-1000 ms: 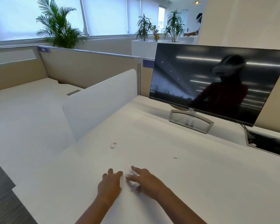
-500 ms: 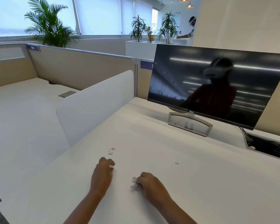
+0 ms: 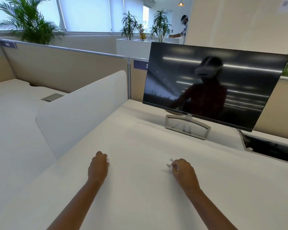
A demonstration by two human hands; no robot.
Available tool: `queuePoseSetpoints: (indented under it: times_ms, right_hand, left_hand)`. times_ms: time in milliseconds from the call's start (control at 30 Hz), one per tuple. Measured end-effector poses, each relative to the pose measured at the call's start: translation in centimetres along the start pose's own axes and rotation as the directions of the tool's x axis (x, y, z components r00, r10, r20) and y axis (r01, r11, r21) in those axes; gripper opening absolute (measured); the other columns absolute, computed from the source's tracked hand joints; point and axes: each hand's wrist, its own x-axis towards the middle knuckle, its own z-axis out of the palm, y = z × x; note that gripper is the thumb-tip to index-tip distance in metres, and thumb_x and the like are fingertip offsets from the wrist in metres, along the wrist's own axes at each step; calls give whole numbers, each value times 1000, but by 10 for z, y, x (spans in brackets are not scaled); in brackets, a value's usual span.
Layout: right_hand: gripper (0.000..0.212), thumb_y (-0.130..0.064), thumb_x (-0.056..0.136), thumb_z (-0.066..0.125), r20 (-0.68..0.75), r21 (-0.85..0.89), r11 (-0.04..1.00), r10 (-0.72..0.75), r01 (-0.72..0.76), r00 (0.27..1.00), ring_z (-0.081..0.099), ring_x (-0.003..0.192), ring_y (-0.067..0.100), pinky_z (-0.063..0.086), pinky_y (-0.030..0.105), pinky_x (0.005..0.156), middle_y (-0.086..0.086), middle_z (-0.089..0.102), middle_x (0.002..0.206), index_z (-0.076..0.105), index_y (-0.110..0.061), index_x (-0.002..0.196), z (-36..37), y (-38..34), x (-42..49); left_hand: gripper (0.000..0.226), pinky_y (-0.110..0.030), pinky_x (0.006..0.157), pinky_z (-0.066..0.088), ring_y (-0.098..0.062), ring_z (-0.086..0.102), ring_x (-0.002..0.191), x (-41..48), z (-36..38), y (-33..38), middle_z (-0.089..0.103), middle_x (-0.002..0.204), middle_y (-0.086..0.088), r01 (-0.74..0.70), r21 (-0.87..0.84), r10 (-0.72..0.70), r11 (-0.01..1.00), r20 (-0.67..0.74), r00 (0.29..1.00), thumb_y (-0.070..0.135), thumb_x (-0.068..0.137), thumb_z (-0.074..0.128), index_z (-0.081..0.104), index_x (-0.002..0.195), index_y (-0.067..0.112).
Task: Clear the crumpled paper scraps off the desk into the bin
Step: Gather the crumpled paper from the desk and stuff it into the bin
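Note:
My left hand (image 3: 98,166) rests on the white desk (image 3: 140,196) with its fingers curled round a small white paper scrap (image 3: 108,161), of which only an edge shows at the fingertips. My right hand (image 3: 183,170) is further right on the desk, its fingers curled round crumpled white paper scraps (image 3: 170,164) that stick out at the fingertips. No bin is in view.
A dark Dell monitor (image 3: 211,87) on a silver stand (image 3: 187,127) is at the back of the desk. A white divider panel (image 3: 80,112) rises along the left edge. An open cable tray (image 3: 271,146) lies at the right. A person stands far behind.
My left hand moved forward and closed over the scrap that lay ahead of it. My right hand moved right with its scraps. The tiny scrap to the right is gone from view.

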Motion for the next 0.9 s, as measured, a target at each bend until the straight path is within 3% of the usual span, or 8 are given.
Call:
queuePoseSetpoints:
  times_ms: [233, 400, 467, 533, 633, 733, 800, 900]
  right_hand:
    - [24, -16, 96, 47, 102, -90, 996, 11, -1, 995, 57, 118, 16, 46, 27, 89, 10, 66, 106, 65, -1, 92, 7, 2, 2]
    - [23, -19, 93, 53, 132, -95, 995, 45, -32, 990, 59, 111, 20, 41, 22, 81, 12, 65, 103, 67, -1, 89, 6, -3, -3]
    - [17, -14, 88, 60, 92, -9, 996, 88, -87, 992, 61, 107, 21, 37, 11, 64, 8, 63, 88, 68, 1, 83, 2, -2, -5]
    - [17, -6, 84, 65, 63, 128, 979, 151, -158, 986, 64, 101, 17, 38, 5, 58, -2, 54, 64, 68, 3, 69, -2, 0, -8]
    - [21, 2, 79, 67, 75, 321, 907, 261, -271, 962, 64, 85, 5, 36, 6, 47, -15, 49, 35, 66, 5, 58, -13, 7, -15]
    - [35, 4, 78, 65, 84, 415, 854, 306, -312, 948, 66, 89, 2, 30, 11, 43, -13, 57, 40, 62, -14, 48, -23, 22, -25]
    - [37, 2, 79, 66, 57, 441, 841, 322, -313, 945, 68, 97, 12, 25, 14, 43, 3, 60, 52, 60, -17, 48, -33, 33, -28]
    - [40, -3, 79, 68, 10, 463, 830, 346, -311, 938, 56, 47, 3, 22, 12, 36, 5, 58, 47, 57, -20, 45, -52, 52, -33]
  left_hand:
    - [16, -26, 58, 31, -26, 49, 82, 6, 9, -6, 50, 85, -6, 29, -74, -29, 997, -9, 1000, -1, 89, 44, 52, 79, 8]
    - [14, -33, 73, 43, -31, 55, 92, 3, 16, -5, 56, 97, -15, 6, -12, -7, 1000, -34, 999, -2, 90, 45, 58, 85, 4]
    - [15, -33, 76, 44, -31, 57, 91, 2, 16, -2, 59, 100, -17, 35, -91, -36, 995, -15, 999, -4, 88, 47, 61, 88, 2]
    - [19, -17, 65, 40, -23, 55, 80, 0, 17, 5, 59, 95, -14, 44, -175, -42, 984, 11, 999, -6, 86, 49, 58, 77, 8]
    - [13, -5, 54, 38, -16, 50, 70, -7, 22, 18, 57, 91, -10, 41, -290, -33, 956, 31, 999, -8, 85, 54, 62, 80, 3]
    - [11, -10, 46, 42, -19, 55, 62, -14, 30, 38, 55, 94, -10, 51, -406, -19, 912, 82, 996, -6, 85, 56, 59, 80, 4]
    - [11, -10, 46, 42, -21, 57, 58, -19, 36, 57, 56, 95, -10, 44, -442, 2, 896, 102, 995, -4, 85, 57, 58, 80, 6]
    - [13, -4, 42, 39, -10, 54, 48, -28, 49, 89, 60, 92, -13, 32, -478, 42, 878, 143, 989, -4, 84, 57, 60, 79, 8]
